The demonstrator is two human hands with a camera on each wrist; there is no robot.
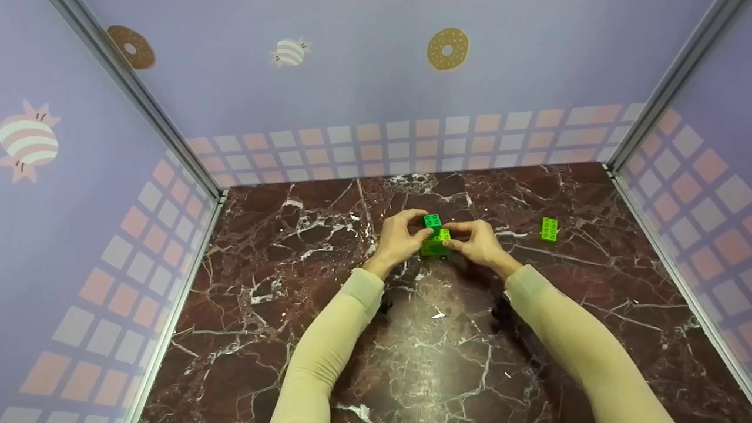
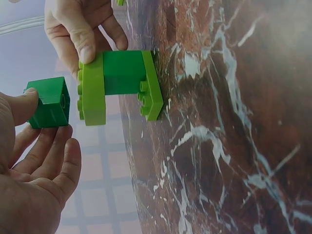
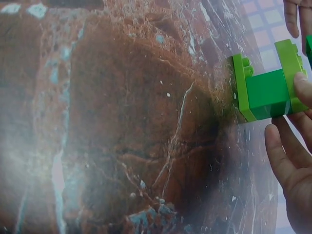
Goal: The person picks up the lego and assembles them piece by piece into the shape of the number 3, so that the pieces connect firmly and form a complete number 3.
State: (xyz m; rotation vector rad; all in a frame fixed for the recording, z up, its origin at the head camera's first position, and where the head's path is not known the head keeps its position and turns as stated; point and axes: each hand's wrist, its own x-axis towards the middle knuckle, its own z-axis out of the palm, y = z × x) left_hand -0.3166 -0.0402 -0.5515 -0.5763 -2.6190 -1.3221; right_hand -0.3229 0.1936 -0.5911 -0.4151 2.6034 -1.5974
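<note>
Pinching a green block, left fingers hover above stacked bricks.

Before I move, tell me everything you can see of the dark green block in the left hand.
The dark green block is roughly cubic, smooth and plastic-looking. The head view shows four round studs on top, two by two; the left wrist view shows part of its hollow underside. It is upright, studs up, pinched between thumb and fingers of the left hand. It hangs above the upper light green brick, with a visible gap between them.
</note>
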